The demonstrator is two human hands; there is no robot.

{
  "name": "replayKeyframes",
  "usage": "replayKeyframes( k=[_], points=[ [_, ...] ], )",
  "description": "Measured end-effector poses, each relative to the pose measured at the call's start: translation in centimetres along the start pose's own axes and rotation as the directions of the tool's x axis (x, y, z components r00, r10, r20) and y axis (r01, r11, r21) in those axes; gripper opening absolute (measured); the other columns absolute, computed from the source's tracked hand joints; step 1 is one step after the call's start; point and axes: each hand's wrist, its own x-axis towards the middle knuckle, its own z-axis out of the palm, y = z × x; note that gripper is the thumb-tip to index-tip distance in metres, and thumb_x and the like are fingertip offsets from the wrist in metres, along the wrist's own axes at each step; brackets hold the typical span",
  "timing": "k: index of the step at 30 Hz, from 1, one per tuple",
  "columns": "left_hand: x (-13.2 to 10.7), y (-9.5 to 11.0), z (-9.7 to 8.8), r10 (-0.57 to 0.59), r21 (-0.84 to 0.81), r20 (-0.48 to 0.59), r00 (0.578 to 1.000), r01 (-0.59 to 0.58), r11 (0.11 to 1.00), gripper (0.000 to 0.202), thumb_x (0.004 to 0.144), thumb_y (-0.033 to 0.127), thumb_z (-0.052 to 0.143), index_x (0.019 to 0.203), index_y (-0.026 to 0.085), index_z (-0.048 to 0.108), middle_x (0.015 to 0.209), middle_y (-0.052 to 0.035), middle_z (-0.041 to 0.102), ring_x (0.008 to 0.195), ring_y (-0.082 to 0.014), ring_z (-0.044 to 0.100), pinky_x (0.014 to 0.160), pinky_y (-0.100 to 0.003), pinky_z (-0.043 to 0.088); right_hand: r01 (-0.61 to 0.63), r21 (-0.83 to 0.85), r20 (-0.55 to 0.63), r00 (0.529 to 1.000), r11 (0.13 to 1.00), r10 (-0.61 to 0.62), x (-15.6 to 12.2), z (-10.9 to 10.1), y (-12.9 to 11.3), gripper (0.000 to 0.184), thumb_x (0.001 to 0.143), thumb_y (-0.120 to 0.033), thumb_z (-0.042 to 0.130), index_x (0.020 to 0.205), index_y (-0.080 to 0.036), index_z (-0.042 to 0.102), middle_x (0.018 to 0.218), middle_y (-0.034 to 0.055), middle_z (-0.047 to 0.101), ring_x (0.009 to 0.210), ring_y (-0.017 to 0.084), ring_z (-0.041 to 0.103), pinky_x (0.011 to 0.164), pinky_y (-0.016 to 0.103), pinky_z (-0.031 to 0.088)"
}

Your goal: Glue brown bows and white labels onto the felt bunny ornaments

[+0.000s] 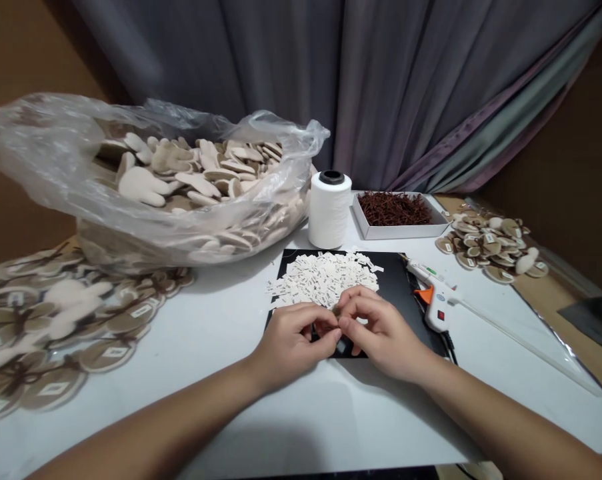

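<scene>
My left hand [298, 340] and my right hand [383, 333] meet over the front of a black mat [398, 283]. Both are closed, thumbs and fingertips pinched together and nearly touching. A little brownish bit shows between the fingertips; what it is stays mostly hidden by them. Just beyond the hands, a heap of small white printed labels [325, 277] covers much of the mat. To the right of my right hand lies a white glue gun [438, 300] with an orange trigger and a long clear glue stick [521, 343] out of its back.
A clear plastic bag [45, 143] full of beige and brown padded fabric shapes stands back left. Labelled pieces with brown bows [113, 347] lie at left, another pile [495, 243] at right. A white thread cone [329, 213] stands beside a box of dark brown bows [393, 210].
</scene>
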Motion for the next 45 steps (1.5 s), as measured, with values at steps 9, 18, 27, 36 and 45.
replayKeyframes(
  k=[9,18,27,36,45],
  points=[
    [-0.1,0.2,0.2,-0.162,-0.071,0.035,0.986,0.164,0.984,0.009,0.067,0.010,0.056,0.059,0.015,0.058,0.054,0.0041,0.053,0.051,-0.0069,0.045,0.049,-0.017,0.036,0.016,-0.037,0.093,0.996,0.999,-0.012,-0.2,0.2,0.0,0.019,0.091,-0.022,0.046,0.074,-0.017,0.054,0.092,0.0037,0.047,0.089,0.015,0.051,0.078,0.031,0.044],
    [-0.3,-0.4,0.4,-0.310,-0.225,0.161,0.937,0.341,0.913,0.008,0.070,0.014,0.054,0.064,0.014,0.059,0.058,0.0023,0.055,0.055,-0.0091,0.047,0.052,-0.020,0.038,0.024,-0.013,0.039,0.999,1.000,-0.024,-0.2,0.4,0.3,0.019,0.089,-0.022,0.049,0.072,-0.017,0.055,0.090,0.0036,0.047,0.087,0.015,0.050,0.076,0.031,0.044],
    [-0.5,-0.3,0.4,-0.304,-0.276,0.213,0.928,0.356,0.893,0.008,0.073,0.019,0.058,0.069,0.013,0.062,0.063,0.0002,0.061,0.057,-0.0103,0.052,0.054,-0.020,0.041,0.062,-0.079,0.052,0.997,0.995,-0.058,-0.1,-0.1,0.0,0.018,0.089,-0.021,0.049,0.072,-0.017,0.054,0.087,0.0040,0.048,0.087,0.016,0.050,0.077,0.031,0.043],
    [-0.3,-0.1,0.3,-0.207,-0.230,0.145,0.968,0.236,0.944,0.014,0.070,0.006,0.054,0.062,0.015,0.063,0.058,0.0032,0.060,0.057,-0.0076,0.052,0.053,-0.016,0.039,0.103,-0.114,0.089,0.992,0.988,-0.093,-0.2,-0.4,-0.6,0.017,0.088,-0.016,0.047,0.072,-0.017,0.053,0.088,0.0048,0.048,0.085,0.015,0.050,0.075,0.030,0.042],
    [-0.4,-0.2,0.3,-0.237,-0.281,0.164,0.958,0.275,0.919,0.011,0.072,0.012,0.056,0.068,0.015,0.065,0.063,0.0008,0.063,0.058,-0.0095,0.054,0.053,-0.018,0.041,0.044,-0.070,0.085,0.996,0.997,-0.038,-0.2,-0.6,-0.6,0.019,0.089,-0.021,0.049,0.073,-0.016,0.058,0.087,0.0043,0.048,0.089,0.016,0.051,0.075,0.030,0.045]
  ],
)
